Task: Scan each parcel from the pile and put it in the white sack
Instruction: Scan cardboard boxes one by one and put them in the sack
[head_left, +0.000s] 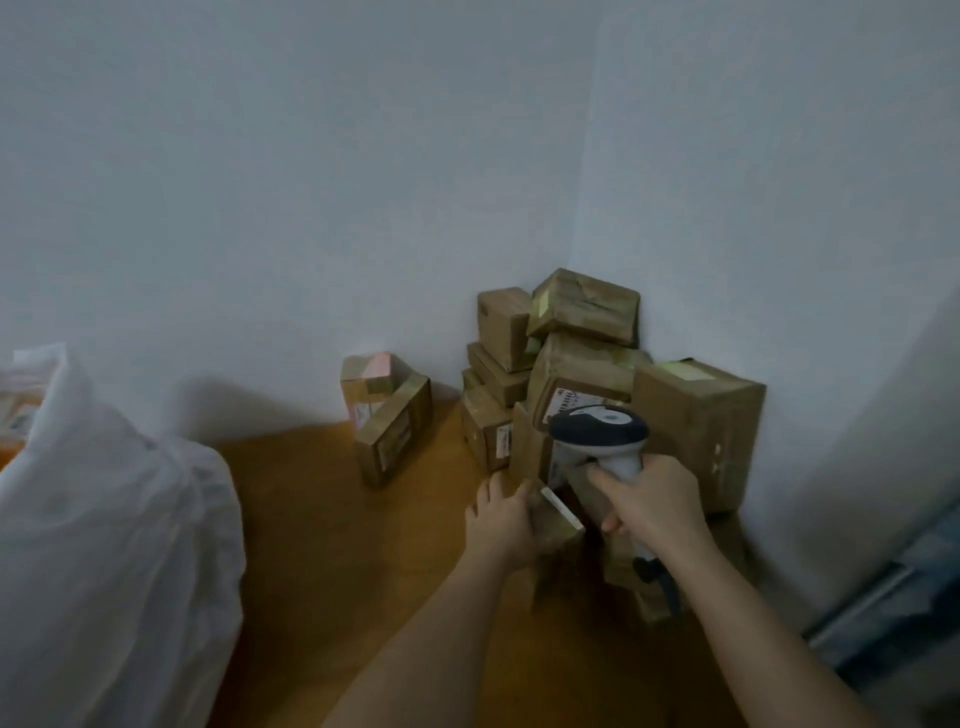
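White sack (104, 519) slumps at nine o'clock, well apart from the cardboard pile (587, 374) stacked in the corner at one o'clock. Right hand (649, 509) is wrapped around the scanner (597, 431); left hand (498, 519) grips a small parcel (558, 525) beside the pile. Best to tilt its label squarely toward the scanner head and hold steady.

The stacked pile of brown cardboard parcels (582, 374) stands beyond the fingers (491, 493), two taped cardboard boxes (389, 415) beyond-left, the white translucent plastic sack (104, 519) far left
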